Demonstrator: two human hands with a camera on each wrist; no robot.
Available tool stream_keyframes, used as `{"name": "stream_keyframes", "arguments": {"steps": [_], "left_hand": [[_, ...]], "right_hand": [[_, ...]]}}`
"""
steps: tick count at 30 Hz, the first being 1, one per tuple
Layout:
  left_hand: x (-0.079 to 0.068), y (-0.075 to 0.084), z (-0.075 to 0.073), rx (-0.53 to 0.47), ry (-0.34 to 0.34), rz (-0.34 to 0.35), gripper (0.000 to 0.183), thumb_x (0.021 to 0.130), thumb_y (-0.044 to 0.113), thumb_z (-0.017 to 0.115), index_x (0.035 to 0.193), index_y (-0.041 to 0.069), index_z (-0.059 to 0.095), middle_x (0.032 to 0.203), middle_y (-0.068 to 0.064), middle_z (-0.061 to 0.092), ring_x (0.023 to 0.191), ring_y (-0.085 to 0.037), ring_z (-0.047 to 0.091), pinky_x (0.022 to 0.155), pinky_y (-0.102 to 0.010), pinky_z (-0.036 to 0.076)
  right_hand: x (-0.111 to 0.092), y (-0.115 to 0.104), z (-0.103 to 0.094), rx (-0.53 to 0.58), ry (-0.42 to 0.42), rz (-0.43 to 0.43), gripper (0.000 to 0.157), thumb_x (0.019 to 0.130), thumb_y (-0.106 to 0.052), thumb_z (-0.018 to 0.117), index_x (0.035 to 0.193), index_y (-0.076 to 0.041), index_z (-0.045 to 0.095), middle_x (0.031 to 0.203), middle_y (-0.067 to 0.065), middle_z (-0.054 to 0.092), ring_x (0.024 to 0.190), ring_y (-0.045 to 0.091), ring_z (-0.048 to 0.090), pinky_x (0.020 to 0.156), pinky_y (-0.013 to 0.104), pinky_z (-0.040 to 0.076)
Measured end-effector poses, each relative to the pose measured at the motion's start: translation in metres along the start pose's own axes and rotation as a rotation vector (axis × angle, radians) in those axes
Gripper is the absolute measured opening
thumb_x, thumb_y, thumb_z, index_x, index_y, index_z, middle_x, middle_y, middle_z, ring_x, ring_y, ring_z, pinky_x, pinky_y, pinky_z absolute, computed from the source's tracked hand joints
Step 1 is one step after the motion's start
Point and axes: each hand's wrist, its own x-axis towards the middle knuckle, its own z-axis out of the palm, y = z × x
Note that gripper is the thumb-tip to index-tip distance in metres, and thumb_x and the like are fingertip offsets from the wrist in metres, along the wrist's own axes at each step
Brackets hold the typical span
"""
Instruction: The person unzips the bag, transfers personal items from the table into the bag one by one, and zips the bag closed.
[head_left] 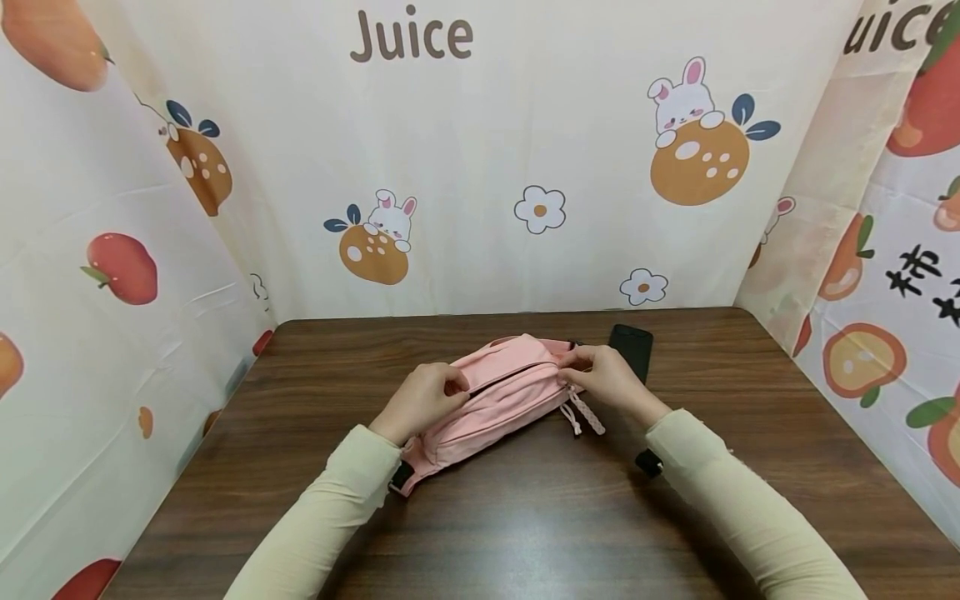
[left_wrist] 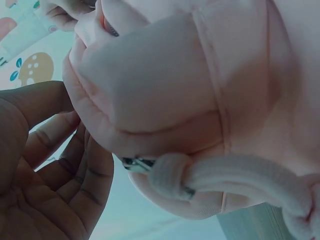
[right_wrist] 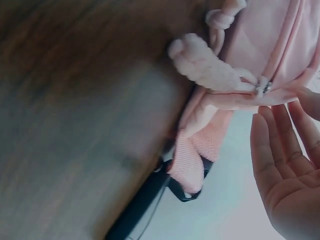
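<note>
A pink waist bag (head_left: 487, 417) lies slantwise on the table, with a dark slit along its upper zipper. My left hand (head_left: 427, 402) pinches the bag's edge near the left end of that slit; in the left wrist view its thumb and forefinger meet at the pink fabric (left_wrist: 165, 80). At the bag's right end, my right hand (head_left: 603, 379) pinches the fabric between thumb and fingers. Pale cord zipper pulls (head_left: 587, 412) dangle beside it, and a knotted cord (right_wrist: 205, 65) shows closely in the right wrist view. The bag's inside is hidden.
A black phone (head_left: 632, 348) lies just behind my right hand, close to the bag's strap end. The brown wooden table (head_left: 510, 533) ends at a printed curtain (head_left: 465, 150) at the back, with more curtain on both sides.
</note>
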Motion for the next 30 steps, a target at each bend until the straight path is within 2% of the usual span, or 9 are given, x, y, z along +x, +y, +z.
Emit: {"name": "stream_keyframes", "arguments": {"steps": [7,11,15,23,26,30], "left_hand": [[0.0,-0.001,0.002,0.004,0.024,-0.001,0.004,0.084,0.007,0.069,0.083,0.009,0.072,0.078,0.0,0.065,0.07,-0.006,0.056,0.066,-0.024,0.048],[0.0,-0.002,0.003,0.002,0.025,-0.015,0.004,0.085,0.009,0.07,0.082,0.011,0.072,0.078,0.001,0.065,0.069,-0.006,0.055,0.066,-0.023,0.048],[0.0,-0.003,0.004,-0.003,0.023,-0.014,0.004,0.085,0.009,0.07,0.082,0.011,0.071,0.078,0.001,0.065,0.069,-0.005,0.055,0.065,-0.022,0.048],[0.003,-0.003,0.004,-0.001,0.026,-0.012,0.006,0.084,0.007,0.069,0.08,0.012,0.071,0.077,0.002,0.064,0.068,-0.006,0.055,0.065,-0.024,0.048],[0.003,-0.002,0.004,-0.002,0.018,-0.017,0.006,0.085,0.008,0.069,0.081,0.012,0.071,0.077,0.002,0.064,0.069,-0.006,0.055,0.066,-0.024,0.048],[0.004,-0.002,0.005,-0.005,0.014,-0.01,0.006,0.085,0.011,0.069,0.081,0.013,0.071,0.077,0.002,0.065,0.069,-0.006,0.055,0.066,-0.023,0.048]], "right_hand": [[0.003,-0.017,0.004,-0.045,0.045,-0.128,0.01,0.09,-0.019,0.07,0.099,-0.014,0.073,0.091,0.001,0.07,0.081,0.014,0.064,0.07,0.028,0.052],[0.004,-0.027,0.01,-0.04,0.037,-0.19,0.009,0.09,-0.016,0.07,0.099,-0.016,0.073,0.097,-0.001,0.07,0.089,0.016,0.066,0.079,0.036,0.055],[0.006,-0.035,0.016,-0.062,0.028,-0.217,0.011,0.09,-0.016,0.071,0.1,-0.015,0.074,0.101,0.001,0.07,0.096,0.019,0.067,0.086,0.043,0.054],[0.012,-0.038,0.023,-0.123,0.007,-0.263,0.01,0.089,-0.013,0.071,0.098,-0.014,0.074,0.099,0.001,0.073,0.103,0.022,0.065,0.093,0.044,0.051],[0.013,-0.038,0.026,-0.136,-0.013,-0.276,0.009,0.089,-0.016,0.072,0.098,-0.016,0.074,0.098,-0.002,0.072,0.101,0.019,0.063,0.089,0.041,0.05],[0.013,-0.038,0.028,-0.145,-0.032,-0.301,0.008,0.088,-0.018,0.073,0.096,-0.017,0.075,0.095,-0.004,0.067,0.087,0.014,0.059,0.076,0.033,0.049]]}}
